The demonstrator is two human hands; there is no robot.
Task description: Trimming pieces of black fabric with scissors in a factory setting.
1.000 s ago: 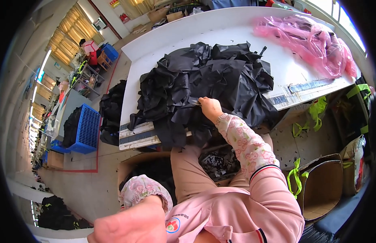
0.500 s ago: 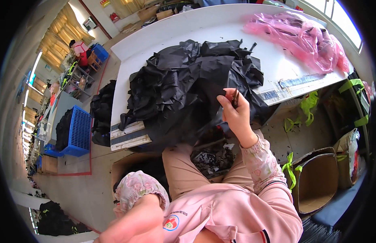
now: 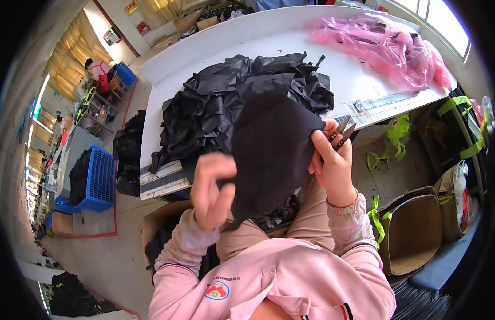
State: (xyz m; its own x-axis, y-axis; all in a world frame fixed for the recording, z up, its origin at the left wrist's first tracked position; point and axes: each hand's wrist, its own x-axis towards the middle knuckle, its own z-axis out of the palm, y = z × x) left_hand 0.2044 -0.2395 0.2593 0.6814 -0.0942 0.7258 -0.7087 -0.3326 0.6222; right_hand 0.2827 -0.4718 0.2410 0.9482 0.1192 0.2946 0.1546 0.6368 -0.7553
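A piece of black fabric hangs spread out in front of me, over my lap and the table's front edge. My right hand pinches its right edge between thumb and fingers. The same hand keeps a pair of small dark thread snips, blades pointing up and apart. My left hand is beside the fabric's left edge, slightly blurred, fingers curved and apart from the thumb; I see nothing held in it. Behind the piece, a large heap of black fabric pieces lies on the white table.
Pink plastic sheeting lies at the table's far right. An open cardboard box stands at my right. Dark scraps lie below, between my legs. A blue crate stands on the floor at left. Another person is far off.
My right hand has moved right, lifting the black fabric piece off the heap so it spreads out. My left hand has come up from near my body to the fabric's left side.
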